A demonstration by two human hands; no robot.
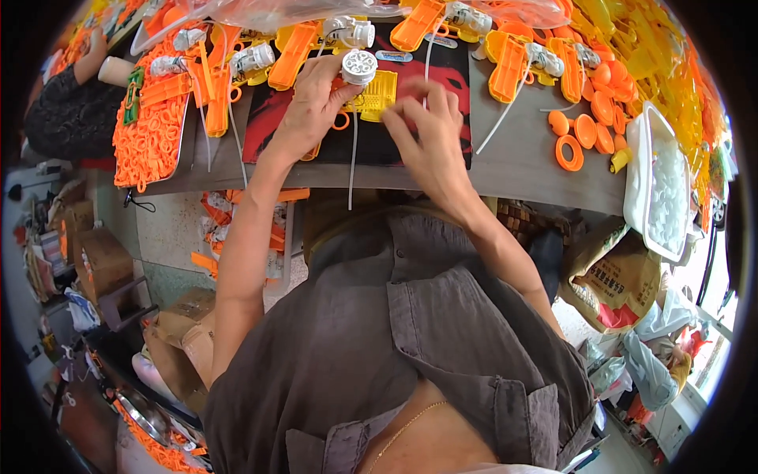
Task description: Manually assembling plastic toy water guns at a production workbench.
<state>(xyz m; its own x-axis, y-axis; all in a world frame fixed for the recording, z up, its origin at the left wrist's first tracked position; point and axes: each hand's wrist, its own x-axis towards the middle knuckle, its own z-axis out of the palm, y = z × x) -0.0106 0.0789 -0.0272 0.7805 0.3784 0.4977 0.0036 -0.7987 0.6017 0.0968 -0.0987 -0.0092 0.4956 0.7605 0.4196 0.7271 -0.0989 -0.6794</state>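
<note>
My left hand (308, 110) is closed around a toy assembly at the middle of the table's near side. It has a yellow plastic housing (377, 96) with a slotted face and a white round cylinder (359, 68) with a patterned end. A thin translucent tube (352, 162) hangs from it toward the table's front edge. An orange ring (341, 121) shows just below my left fingers, which hide part of the assembly. Just right of the housing is my right hand (433, 134), its fingers bent and apart, with nothing visible in them.
Similar orange and yellow toy assemblies (505, 67) lie along the back. At left, a tray of small orange parts (146, 150) stands near another person's arm (88, 63). Orange round caps (584, 126) and a white tub (638, 178) of clear pieces sit at right.
</note>
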